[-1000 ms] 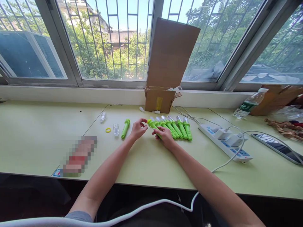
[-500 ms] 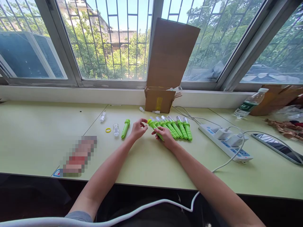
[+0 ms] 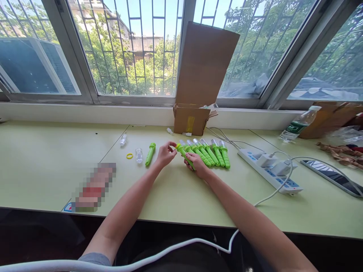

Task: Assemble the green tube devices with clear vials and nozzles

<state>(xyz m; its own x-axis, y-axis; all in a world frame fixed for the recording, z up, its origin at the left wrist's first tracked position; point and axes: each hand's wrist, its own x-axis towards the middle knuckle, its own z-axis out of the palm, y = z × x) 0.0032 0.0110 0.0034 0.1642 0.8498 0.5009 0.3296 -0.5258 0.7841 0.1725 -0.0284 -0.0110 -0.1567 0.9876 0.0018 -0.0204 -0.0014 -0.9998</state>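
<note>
My right hand (image 3: 197, 163) is closed round a green plastic torch-shaped handle (image 3: 182, 150), tilted with its wide end up and to the left. At that end sits a yellow ring (image 3: 178, 146), which the curled fingertips of my left hand (image 3: 166, 154) pinch at its edge. Left of my hands lie another green handle (image 3: 150, 154), a clear plastic cap (image 3: 138, 155), a loose yellow ring (image 3: 129, 155) and a second clear piece (image 3: 123, 140). Just beyond my right hand several green handles with clear tops (image 3: 217, 153) lie in a row, some partly hidden.
An open cardboard box (image 3: 188, 120) stands at the window, small clear pieces (image 3: 169, 131) before it. To the right are a white power strip (image 3: 270, 172) with cables, a phone (image 3: 331, 177) and a water bottle (image 3: 300, 124). A blurred-out object (image 3: 95, 187) lies front left.
Both hands stay nearly in place. The green handle in my right hand has shifted very slightly, and my right fingers have moved a little along it.
</note>
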